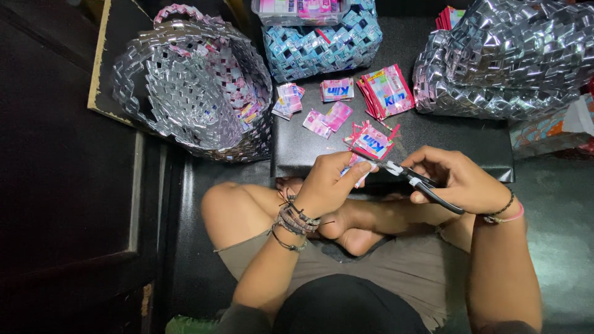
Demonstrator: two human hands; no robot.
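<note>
My left hand (329,179) pinches a pink and white sachet wrapper (374,142) above my crossed legs. My right hand (461,182) grips a pair of black-handled scissors (421,184), whose blades reach the wrapper's lower edge near my left thumb. Both hands hover at the front edge of a low black board (445,145).
Several cut pink wrapper pieces (337,90) and a stack of wrappers (387,91) lie on the board. A silver woven basket (192,86) stands at left, a blue woven basket (322,46) behind, a large silver woven piece (507,55) at right.
</note>
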